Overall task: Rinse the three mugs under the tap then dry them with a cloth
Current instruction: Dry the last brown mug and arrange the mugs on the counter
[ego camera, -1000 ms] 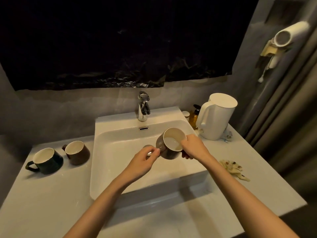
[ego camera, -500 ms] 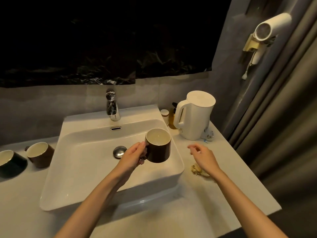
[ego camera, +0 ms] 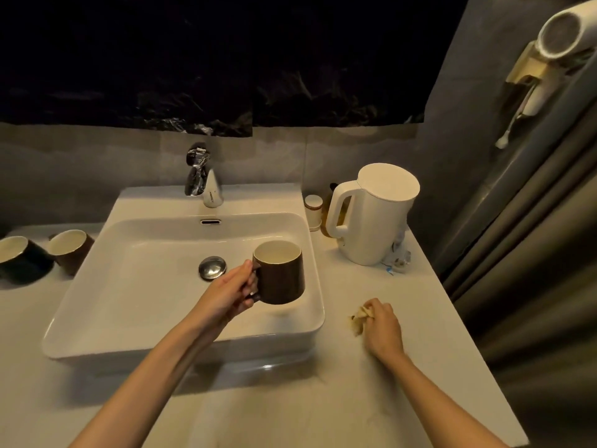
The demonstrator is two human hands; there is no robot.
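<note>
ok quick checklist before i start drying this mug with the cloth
1. Mug held firmly: ok. The left hand grips the brown mug by its handle, upright over the sink.
2. Cloth in hand: ok. The right hand is closed on the cloth, which lies on the counter.
3. Tap off: ok. No water shows at the tap.
4. Mug emptied: cannot tell, its inside bottom is hidden.
5. Room to work: ok. The kettle stands clear of both hands.
6. Other two mugs safe: ok, on the counter left of the sink.
</note>
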